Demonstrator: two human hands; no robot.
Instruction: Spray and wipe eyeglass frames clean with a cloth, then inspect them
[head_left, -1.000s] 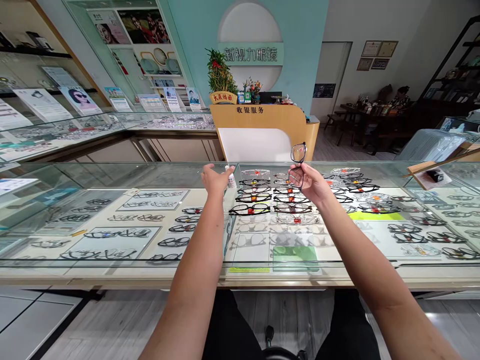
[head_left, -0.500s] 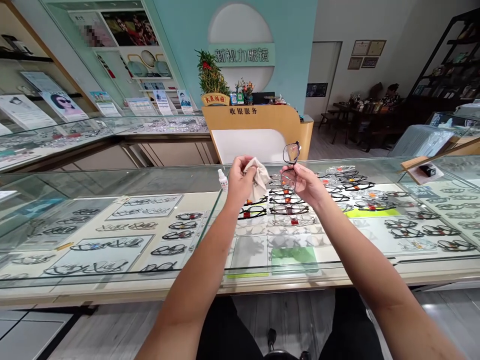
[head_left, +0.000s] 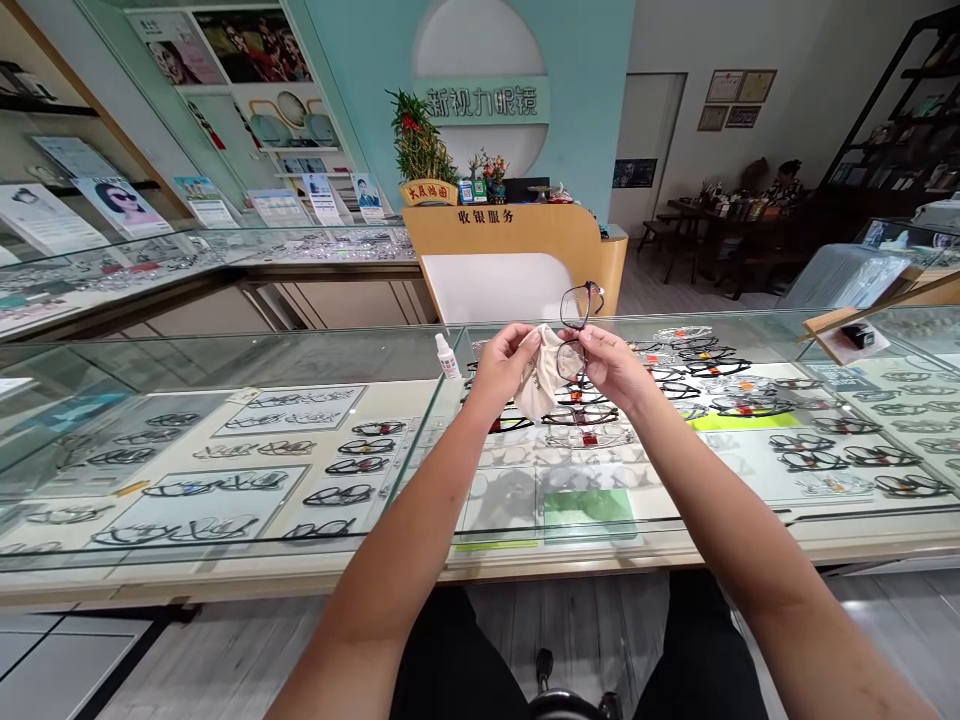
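Observation:
Above the glass counter, my left hand (head_left: 508, 365) is closed on a cream cleaning cloth (head_left: 541, 385), which hangs down from the fingers. My right hand (head_left: 613, 365) pinches a pair of dark-rimmed eyeglasses (head_left: 576, 308) near the bridge, one lens above the other. The cloth's edge meets or overlaps the lower lens; whether it presses on the glass I cannot tell. To the left of my left hand, a small white spray bottle (head_left: 446, 357) stands upright on the counter.
Several rows of spectacle frames (head_left: 589, 415) lie inside the glass display counter (head_left: 480, 540). A small wooden stand (head_left: 847, 340) is at the right. Beyond stands a wooden cashier desk (head_left: 517, 235); a person (head_left: 784, 190) sits at a table far right.
My left hand has moved right with the cloth, bringing it up to the lower lens. The eyeglasses have turned slightly and stay in my right hand.

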